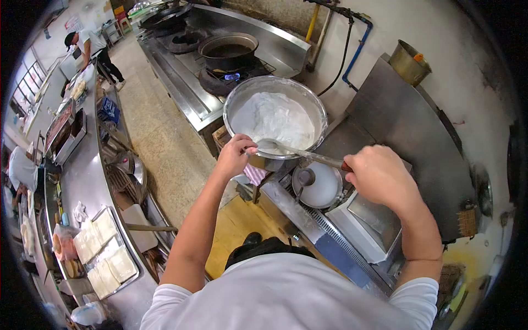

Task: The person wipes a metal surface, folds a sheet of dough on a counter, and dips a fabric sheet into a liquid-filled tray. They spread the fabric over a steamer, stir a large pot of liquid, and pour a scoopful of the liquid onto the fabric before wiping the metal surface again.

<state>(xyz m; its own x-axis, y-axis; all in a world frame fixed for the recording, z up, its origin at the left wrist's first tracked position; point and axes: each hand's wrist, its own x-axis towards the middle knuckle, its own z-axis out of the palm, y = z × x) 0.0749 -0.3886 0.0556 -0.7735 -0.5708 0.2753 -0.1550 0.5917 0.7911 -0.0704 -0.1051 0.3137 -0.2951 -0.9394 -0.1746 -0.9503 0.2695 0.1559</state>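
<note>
A large metal bowl (320, 104) stands in front of me, filled with a white, lumpy, dough-like mass (275, 118). My right hand (377, 173) is wrapped round the reddish-brown handle end of a long metal ladle (311, 154). Its rounded head lies over the near rim of the bowl. At the bowl's near left rim my left hand (238, 155) is closed, fingers curled over the edge close to the ladle's head. Below the shaft sits a smaller pot of whitish liquid (322, 187) with a dark-headed utensil in it. A pink striped cloth (254, 174) hangs under the bowl.
Behind the bowl, a dark wok pot (228, 50) stands on a burner with a blue flame showing. On the left counter lies a tray (133, 274) of pale flat sheets. A brass-coloured pot (410, 63) stands at upper right. Another person (93, 47) bends over the far counter.
</note>
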